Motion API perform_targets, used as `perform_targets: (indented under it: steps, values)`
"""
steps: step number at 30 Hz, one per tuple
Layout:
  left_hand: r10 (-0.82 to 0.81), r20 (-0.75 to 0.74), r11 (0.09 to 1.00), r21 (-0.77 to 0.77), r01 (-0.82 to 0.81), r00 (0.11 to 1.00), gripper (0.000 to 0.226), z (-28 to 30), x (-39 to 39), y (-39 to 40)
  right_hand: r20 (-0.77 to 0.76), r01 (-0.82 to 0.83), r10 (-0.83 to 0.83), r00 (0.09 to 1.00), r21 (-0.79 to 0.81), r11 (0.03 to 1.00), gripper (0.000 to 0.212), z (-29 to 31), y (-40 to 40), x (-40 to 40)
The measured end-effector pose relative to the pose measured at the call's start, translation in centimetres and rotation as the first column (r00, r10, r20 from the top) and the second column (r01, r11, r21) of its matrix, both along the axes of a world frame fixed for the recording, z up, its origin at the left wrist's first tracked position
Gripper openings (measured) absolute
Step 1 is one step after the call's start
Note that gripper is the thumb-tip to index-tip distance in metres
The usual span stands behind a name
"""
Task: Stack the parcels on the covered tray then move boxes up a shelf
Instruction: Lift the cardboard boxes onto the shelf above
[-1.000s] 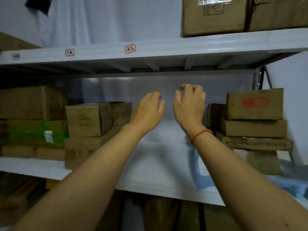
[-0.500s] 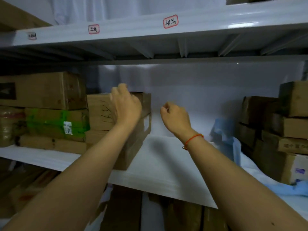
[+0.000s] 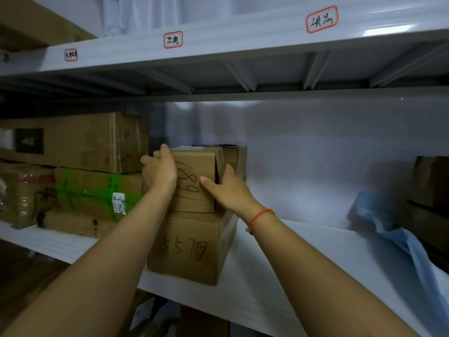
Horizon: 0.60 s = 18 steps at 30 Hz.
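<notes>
A small brown cardboard box [image 3: 194, 166] with handwritten numerals sits on top of a larger box marked 5579 [image 3: 187, 251] on the white middle shelf [image 3: 303, 263]. My left hand [image 3: 159, 170] presses against the small box's left side, fingers over its top edge. On the box's right front corner lies my right hand [image 3: 226, 188], wearing a red string bracelet, thumb across the front face. Both hands clasp the small box between them. Another box [image 3: 234, 156] stands right behind it.
Stacked cartons fill the shelf's left part, among them a long box [image 3: 80, 139] and one with green tape [image 3: 97, 190]. Dark boxes [image 3: 430, 190] and a blue cloth [image 3: 398, 239] lie at the right. The upper shelf's edge [image 3: 243, 37] carries red-framed labels.
Both hands moved left and forward from open air onto the small box; my left hand now grips its left side and my right hand its right corner. The view came closer.
</notes>
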<state>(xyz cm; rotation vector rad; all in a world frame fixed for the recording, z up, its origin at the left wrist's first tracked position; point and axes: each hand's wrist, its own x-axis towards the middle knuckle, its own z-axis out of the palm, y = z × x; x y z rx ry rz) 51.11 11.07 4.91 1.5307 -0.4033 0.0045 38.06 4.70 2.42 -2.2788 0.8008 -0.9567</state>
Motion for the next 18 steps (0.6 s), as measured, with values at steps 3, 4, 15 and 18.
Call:
perform_targets:
  steps: [3, 4, 15, 18]
  values:
    - [0.000, -0.006, 1.000, 0.025, 0.001, 1.000, 0.062, -0.1, -0.1, -0.1, 0.023, -0.044, 0.043, 0.999, 0.087, 0.995, 0.073, 0.1, 0.2, 0.6]
    - [0.001, -0.005, 1.000, 0.021, -0.001, 1.000, 0.062, 0.0, -0.2, 0.0, 0.035, -0.040, 0.037, 0.999, 0.102, 0.994, 0.075, 0.1, 0.4, 0.8]
    - [0.001, 0.179, 0.990, -0.140, 0.025, 0.984, 0.050, 2.0, -8.4, 2.9, 0.273, 0.107, -0.096, 0.957, -0.027, 0.994, 0.071, 2.1, 3.3, -4.9]
    - [-0.026, 0.161, 0.985, -0.164, 0.052, 0.987, 0.049, 2.1, -12.0, 4.0, 0.325, 0.189, -0.156, 0.933, -0.074, 0.979, 0.063, 2.0, 4.6, -8.4]
